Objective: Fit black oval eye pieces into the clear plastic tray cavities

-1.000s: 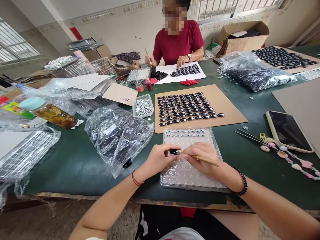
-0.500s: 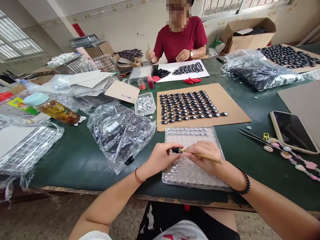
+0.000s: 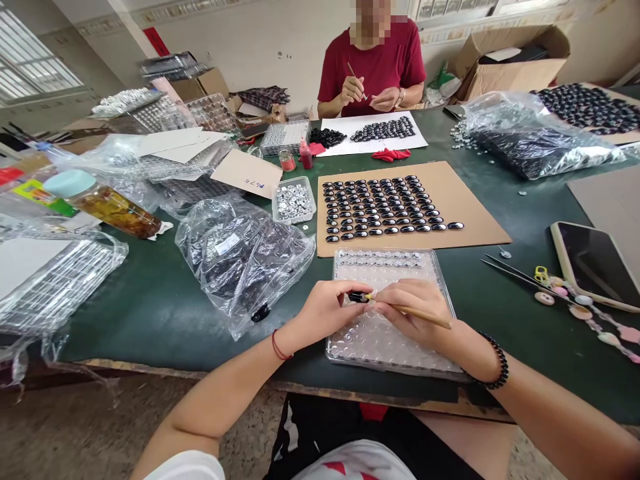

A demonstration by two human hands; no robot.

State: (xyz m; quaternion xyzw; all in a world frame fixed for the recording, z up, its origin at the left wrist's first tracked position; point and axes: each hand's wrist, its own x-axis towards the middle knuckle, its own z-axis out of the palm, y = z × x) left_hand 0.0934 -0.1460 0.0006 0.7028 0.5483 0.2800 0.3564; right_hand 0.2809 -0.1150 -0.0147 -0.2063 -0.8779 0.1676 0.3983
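1. The dark green surface (image 3: 150,293) is crowded. Just beyond the hands' tray lies a flat brown cardboard sheet (image 3: 477,223), bearing rows of glossy black oval pieces (image 3: 390,231).
2. Left of the tray, a crumpled clear plastic bag (image 3: 240,260) with dark contents takes up the space near the left forearm. Behind it stands an open clear plastic tub (image 3: 314,200) of small silvery round parts (image 3: 293,202), with a small bottle of red liquid (image 3: 306,159) farther back.
3. At far left, a clear jar with a pale teal lid (image 3: 107,203) lies on its side among plastic wrapping.
4. On the right are thin metal tweezers (image 3: 520,275), a pink-and-white beaded string (image 3: 580,313) and a dark-screened phone in a pale case (image 3: 597,257), all well apart from the tray.
5. Across the surface, a co-worker in a dark red T-shirt (image 3: 370,67) holds a thin stick above a white sheet (image 3: 345,143).
6. The left hand (image 3: 323,310) pinches a small shiny black piece (image 3: 357,297) between thumb and fingers, which hide part of it; it lies roughly level above the tray.
7. The right hand (image 3: 417,310) grips a slim tan wooden stick (image 3: 427,316), its yellowish end at the black piece; whether they touch is unclear.
8. Beneath both hands, the clear plastic tray (image 3: 395,350) shows round hollows, two far rows holding silvery parts; the hands cover its middle.
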